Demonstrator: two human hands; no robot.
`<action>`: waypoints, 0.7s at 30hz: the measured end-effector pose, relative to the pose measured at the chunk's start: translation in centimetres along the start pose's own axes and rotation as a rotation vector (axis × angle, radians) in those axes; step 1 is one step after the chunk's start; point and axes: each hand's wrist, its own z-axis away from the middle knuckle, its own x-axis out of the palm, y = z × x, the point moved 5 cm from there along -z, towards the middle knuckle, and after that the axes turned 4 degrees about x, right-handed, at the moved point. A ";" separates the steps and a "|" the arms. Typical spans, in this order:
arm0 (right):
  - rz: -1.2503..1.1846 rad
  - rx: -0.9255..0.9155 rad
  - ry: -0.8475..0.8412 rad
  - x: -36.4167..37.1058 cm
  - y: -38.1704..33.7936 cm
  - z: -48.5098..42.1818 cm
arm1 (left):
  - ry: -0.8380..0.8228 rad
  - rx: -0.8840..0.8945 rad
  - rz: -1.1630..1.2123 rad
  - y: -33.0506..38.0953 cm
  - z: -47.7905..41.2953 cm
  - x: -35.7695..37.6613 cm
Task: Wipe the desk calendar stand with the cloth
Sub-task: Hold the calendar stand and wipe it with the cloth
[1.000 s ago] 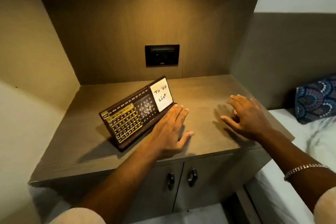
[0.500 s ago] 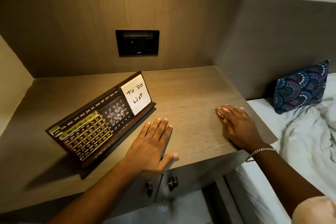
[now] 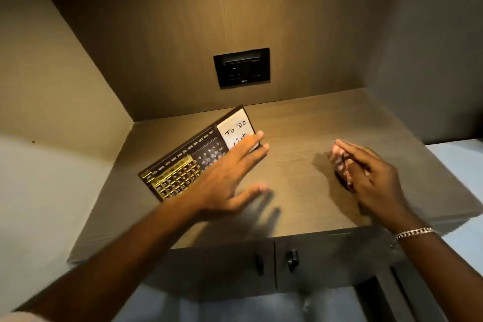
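A dark brown desk calendar stand (image 3: 180,165) with gold date tiles and a white "To Do List" note (image 3: 235,129) leans back on the wooden countertop (image 3: 308,123), left of centre. My left hand (image 3: 224,180) hovers flat with its fingers spread. Its fingertips overlap the calendar's lower right corner and the note. Whether they touch it I cannot tell. My right hand (image 3: 366,175) is raised edge-on above the counter to the right, fingers loosely bent, with nothing seen in it. No cloth is in view.
A black wall socket (image 3: 241,68) sits in the back panel of the alcove. Side walls close in on the left and right. Two cabinet doors with dark knobs (image 3: 292,260) are under the counter. A white bed edge (image 3: 467,162) lies to the right.
Both hands have lifted off the countertop. My left hand moved forward over the calendar's right end, and my right hand turned onto its edge. The view tilted up and left.
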 end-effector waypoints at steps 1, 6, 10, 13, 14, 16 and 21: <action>-0.074 0.013 -0.020 1.0 -1.0 0.2 | 0.047 -0.001 -0.021 -0.7 0.6 -1.8; -0.389 0.088 -0.134 5.2 -5.5 0.2 | 0.054 -0.105 -0.143 -5.9 2.0 -8.0; -0.429 0.022 -0.061 8.3 -9.5 -0.5 | -0.179 -0.116 -0.160 -9.9 2.5 -8.4; -0.415 0.024 0.016 10.9 -11.2 -0.9 | -0.318 -0.043 -0.155 -11.3 2.7 -7.2; -0.405 0.032 0.046 12.0 -11.5 -0.9 | -0.358 -0.025 -0.149 -11.7 2.7 -6.8; -0.394 0.036 0.107 14.0 -11.9 -0.5 | -0.416 -0.003 -0.124 -12.0 2.6 -6.4; -0.378 -0.020 0.259 18.2 -13.1 1.5 | -0.358 -0.006 -0.008 -10.1 1.4 -5.9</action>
